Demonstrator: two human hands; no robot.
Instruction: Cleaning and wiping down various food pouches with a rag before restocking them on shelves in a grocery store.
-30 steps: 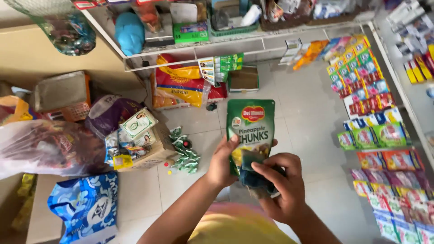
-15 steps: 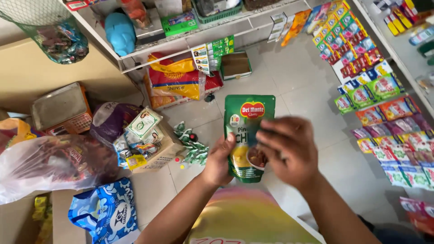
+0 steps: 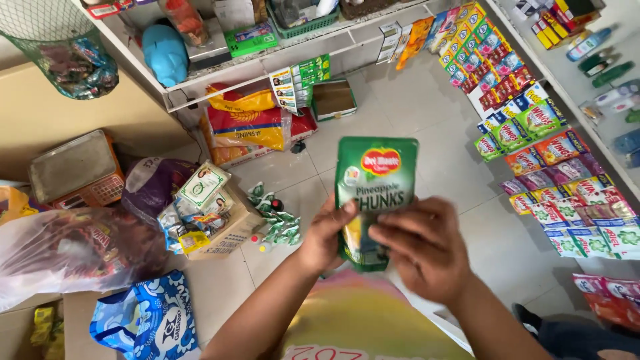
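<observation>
A glossy green stand-up pouch (image 3: 375,193), flat and rectangular with rounded top corners, is held upright above the floor, its long axis running away from the person and its printed face turned to the camera. The left hand (image 3: 325,235) grips its lower left edge, while the right hand (image 3: 427,247) closes over its lower right front. Below lies a pale tiled floor (image 3: 413,120), crowded with a cardboard box (image 3: 223,223), plastic bags (image 3: 67,253) and hanging sachet strips (image 3: 533,133) beside white shelves (image 3: 220,67).

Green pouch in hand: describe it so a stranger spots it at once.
Start at the white tiled floor mid-frame. Above it, left hand and right hand hold the green pouch upright. It alone is lifted; the other packets hang on racks or lie below.
</observation>
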